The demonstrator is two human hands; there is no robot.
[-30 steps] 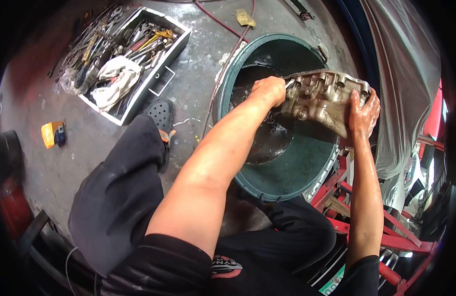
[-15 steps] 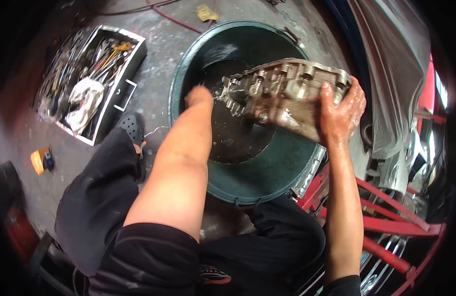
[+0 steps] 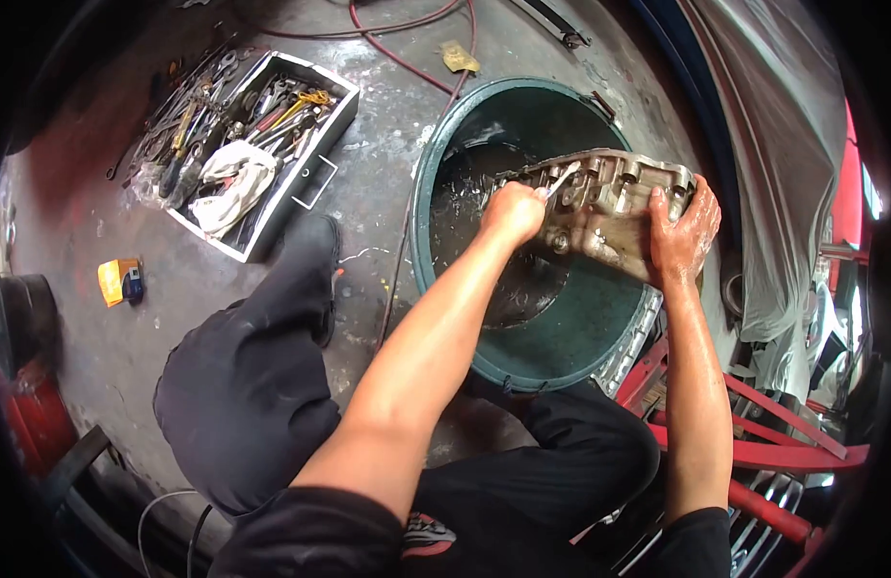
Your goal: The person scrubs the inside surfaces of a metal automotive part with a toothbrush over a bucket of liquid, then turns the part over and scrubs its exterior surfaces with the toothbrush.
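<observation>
A wet, grey-brown metal casting [image 3: 604,217] is held tilted over a round green tub [image 3: 585,332] with dark liquid in it. My right hand [image 3: 686,231] grips the casting's right end, fingers over the far edge and thumb on the near face. At the casting's left part, my left hand [image 3: 516,210] is closed around a thin tool [image 3: 564,177] whose pale end points up and right over the cavities. The rest of the tool is hidden in the fist.
A drawer of hand tools [image 3: 305,183] with a white rag [image 3: 235,183] lies at the left. A red hose [image 3: 407,60] runs behind the tub. A red metal frame [image 3: 763,453] and grey sheeting [image 3: 787,193] stand at the right.
My left hand was low over the liquid at the tub's left side half a second ago; it has moved back up to the casting. My right hand has kept its grip.
</observation>
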